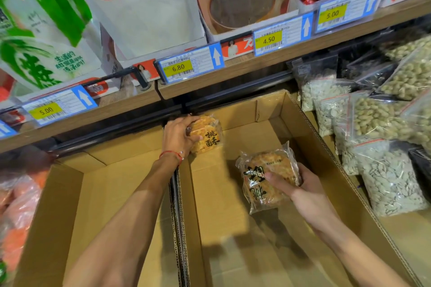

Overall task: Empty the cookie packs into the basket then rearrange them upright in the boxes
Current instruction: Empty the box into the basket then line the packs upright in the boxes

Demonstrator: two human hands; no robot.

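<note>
1. A shop aisle: a long wooden shelf (233, 77) runs across the view, and under it two open-topped brown corrugated cardboard boxes sit side by side with their walls touching, the left box (70, 193) and the right box (221, 205).
2. Four yellow price tags in blue-edged holders are readable along the shelf edge: 5.00 (46, 109), 6.80 (178, 67), 4.50 (268, 39) and 5.00 (332, 14).
3. Two cookie packs are in view, both in the right box.
4. The rear cookie pack (207, 137), a clear plastic wrapper of round golden cookies printed with black characters, stands upright in the box's back-left corner.
5. The left hand (177, 135) grips this pack, fingers curled over its top edge and thumb on its front.
6. The front cookie pack (265, 179), of the same kind, is tilted and held above the box floor, near the right wall.
7. The right hand (303, 189) holds it, thumb pressed across the printed face and fingers behind.
8. Right of the boxes lie several clear bags of pale seeds (391, 179) and peanuts (377, 119).
9. Left of the boxes, blurred orange packets (18, 205) show.
</note>
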